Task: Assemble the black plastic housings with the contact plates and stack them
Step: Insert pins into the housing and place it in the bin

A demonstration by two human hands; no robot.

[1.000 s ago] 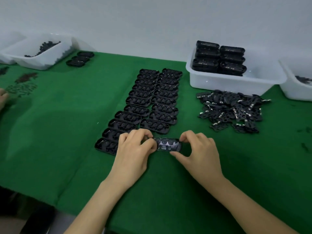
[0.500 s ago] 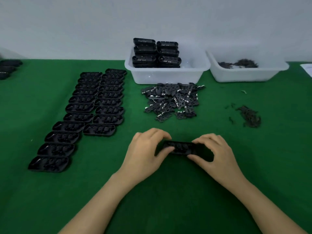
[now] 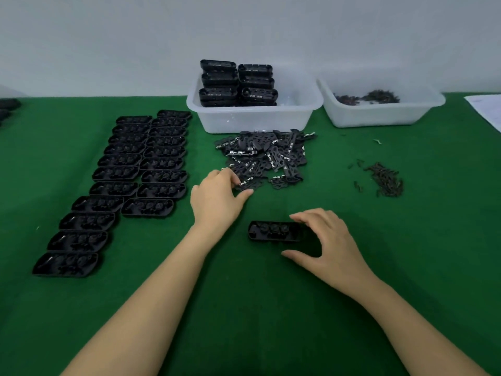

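Note:
A single black housing [image 3: 271,231] lies open side up on the green cloth at centre. My right hand [image 3: 330,245] arches over its right end, with fingertips at the far edge and the thumb a little clear of the near edge. My left hand [image 3: 219,196] is at the near-left edge of the pile of contact plates [image 3: 267,156] and pinches one contact plate [image 3: 245,185] between fingers and thumb. Two rows of empty housings [image 3: 130,183] lie on the left. Stacked finished housings [image 3: 238,82] stand in a white bin [image 3: 254,118].
A second white bin [image 3: 379,112] at the back right holds small dark parts. A loose heap of small dark parts [image 3: 385,179] lies right of the plate pile. A sheet of paper [image 3: 488,109] lies at the far right edge. More housings [image 3: 6,107] sit at the far left.
The view swung right. Both hands brought one housing from the rows to the centre. My left hand then let go and moved up to the plate pile. My right hand's grip has loosened.

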